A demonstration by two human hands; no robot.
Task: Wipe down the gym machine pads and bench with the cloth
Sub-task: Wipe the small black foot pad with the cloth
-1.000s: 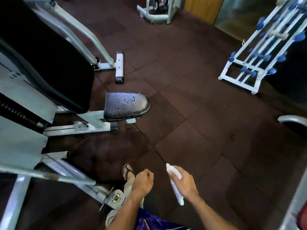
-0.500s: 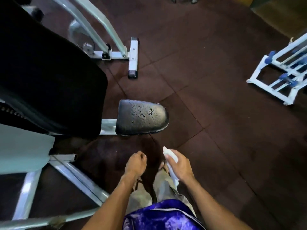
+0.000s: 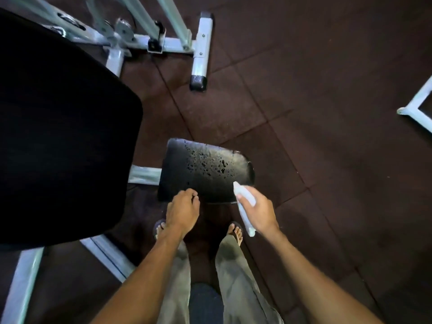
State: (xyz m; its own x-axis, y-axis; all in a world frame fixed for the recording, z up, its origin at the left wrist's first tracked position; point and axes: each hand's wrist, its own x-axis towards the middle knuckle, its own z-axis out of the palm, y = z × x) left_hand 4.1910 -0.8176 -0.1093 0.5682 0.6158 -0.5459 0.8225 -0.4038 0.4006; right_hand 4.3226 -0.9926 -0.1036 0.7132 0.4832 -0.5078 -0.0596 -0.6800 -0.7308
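Observation:
A small black seat pad (image 3: 205, 169) speckled with water droplets sits low in front of me, on a pale metal frame. To its left looms the large black back pad (image 3: 63, 127). My left hand (image 3: 182, 211) hovers at the seat pad's near left corner with its fingers curled and nothing visible in it. My right hand (image 3: 259, 212) grips a white elongated object (image 3: 244, 202), which looks like a small spray bottle, with its tip over the pad's near right edge. No cloth is plainly visible.
The machine's pale metal base (image 3: 199, 54) with a black end cap lies on the dark rubber floor tiles beyond the seat. A white rack corner (image 3: 416, 111) shows at the right edge. My sandalled feet (image 3: 235, 231) stand just short of the seat.
I have stepped up to the seat, which now lies right under my hands. Both hands have come forward to its near edge, and the right still holds the white object.

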